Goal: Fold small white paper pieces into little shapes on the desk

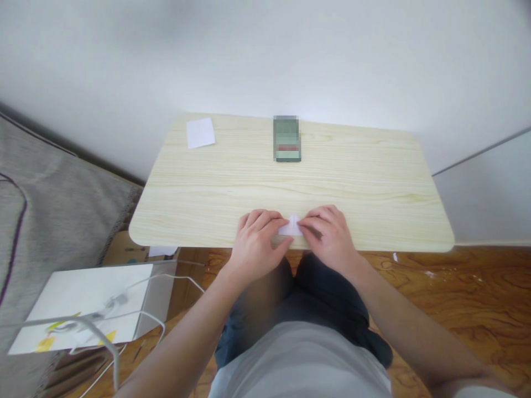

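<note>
A small piece of folded white paper (293,225) lies at the table's near edge, between my two hands. It comes to a point at the top and a crease runs up its middle. My left hand (260,235) grips its left side, with the thumb at the lower edge and the fingers on top. On the other side, my right hand (329,235) pinches the paper's right edge between thumb and fingertips. Parts of the paper are covered by the fingers.
The pale wooden table (365,182) stands against a white wall. A white paper square (201,132) lies at its back left, and a phone-like device (287,139), blurred out, at the back middle. Lower left, a white box (124,284) carries cables, beside grey fabric (83,204).
</note>
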`<state>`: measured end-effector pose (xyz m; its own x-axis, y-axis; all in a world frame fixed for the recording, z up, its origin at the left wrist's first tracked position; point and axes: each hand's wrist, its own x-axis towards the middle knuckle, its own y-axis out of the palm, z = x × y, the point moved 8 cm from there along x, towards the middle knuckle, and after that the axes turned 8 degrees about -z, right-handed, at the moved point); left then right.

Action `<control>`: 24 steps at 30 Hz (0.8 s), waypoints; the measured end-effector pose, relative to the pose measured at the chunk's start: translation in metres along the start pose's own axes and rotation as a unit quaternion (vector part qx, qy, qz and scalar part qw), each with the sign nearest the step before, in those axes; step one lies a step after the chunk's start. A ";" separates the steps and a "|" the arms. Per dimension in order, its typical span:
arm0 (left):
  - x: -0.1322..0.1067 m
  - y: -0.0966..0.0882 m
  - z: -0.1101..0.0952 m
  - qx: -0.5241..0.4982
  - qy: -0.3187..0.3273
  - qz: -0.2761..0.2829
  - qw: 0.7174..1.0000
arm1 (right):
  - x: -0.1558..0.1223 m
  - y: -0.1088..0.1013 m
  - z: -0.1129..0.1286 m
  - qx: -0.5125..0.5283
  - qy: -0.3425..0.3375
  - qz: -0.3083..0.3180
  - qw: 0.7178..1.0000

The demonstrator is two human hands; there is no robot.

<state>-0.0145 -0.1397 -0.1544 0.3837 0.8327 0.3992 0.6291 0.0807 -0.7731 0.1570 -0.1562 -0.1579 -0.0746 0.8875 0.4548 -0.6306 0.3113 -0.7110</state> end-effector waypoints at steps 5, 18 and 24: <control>-0.003 0.000 0.000 -0.009 0.013 0.014 1.000 | -0.003 -0.002 0.003 0.010 -0.007 0.021 1.000; -0.002 0.001 0.003 -0.012 0.021 -0.021 0.999 | -0.003 -0.003 0.001 0.020 -0.014 0.029 0.999; -0.002 0.003 0.004 -0.010 0.008 -0.032 0.999 | -0.002 -0.001 0.000 0.020 -0.004 0.018 1.000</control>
<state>-0.0163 -0.1388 -0.1594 0.3531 0.8176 0.4547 0.6662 0.1215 -0.7358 0.1582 -0.1584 -0.1584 -0.1040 0.8955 0.4328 -0.6572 0.2647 -0.7057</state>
